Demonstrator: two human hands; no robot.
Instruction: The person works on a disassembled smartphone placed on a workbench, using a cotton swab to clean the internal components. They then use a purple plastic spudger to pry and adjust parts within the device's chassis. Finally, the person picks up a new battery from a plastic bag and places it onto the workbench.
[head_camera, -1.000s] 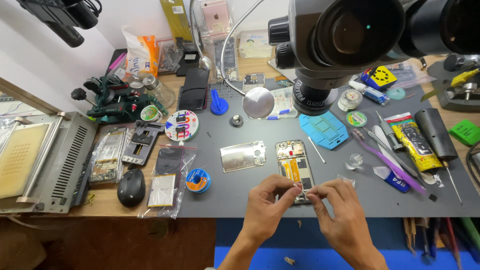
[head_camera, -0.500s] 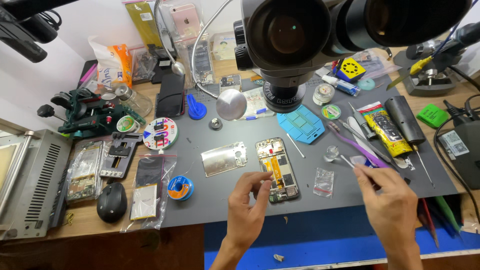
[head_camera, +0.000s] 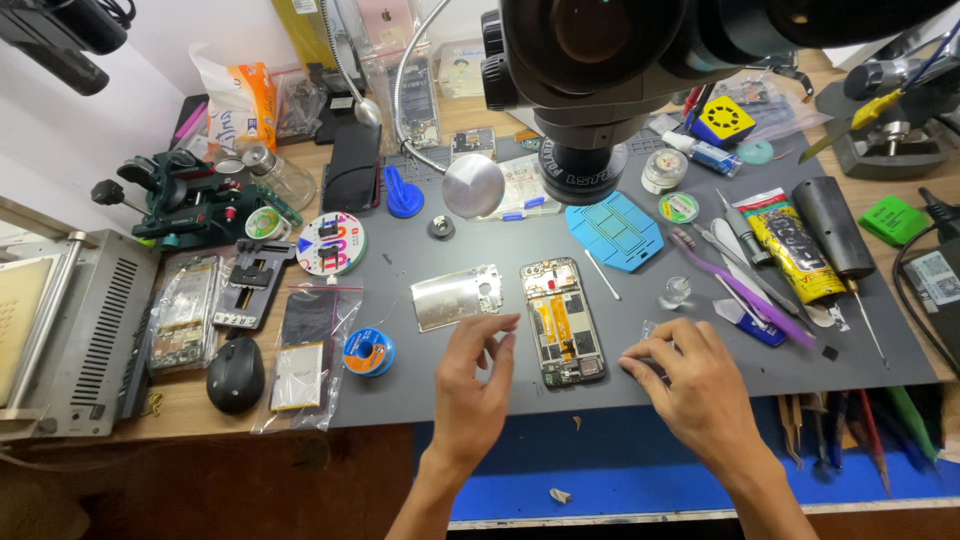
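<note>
On grey mat, centre: opened phone (head_camera: 562, 322), back off, boards and flex exposed, lying flat between both hands. Left hand (head_camera: 478, 385) raised just beside it, fingers loosely spread, holding nothing visible. Right hand (head_camera: 693, 385) flat near small clear bag (head_camera: 652, 332), fingertips down on mat, apparently pinching a tiny part; cannot tell which. Step judged: mid-disassembly, small parts being set aside. Next move likely calls for fine fingertip grip. Count: one phone, one silver back plate (head_camera: 457, 296), one solder spool (head_camera: 368, 352), one blue tray (head_camera: 617, 228).
</note>
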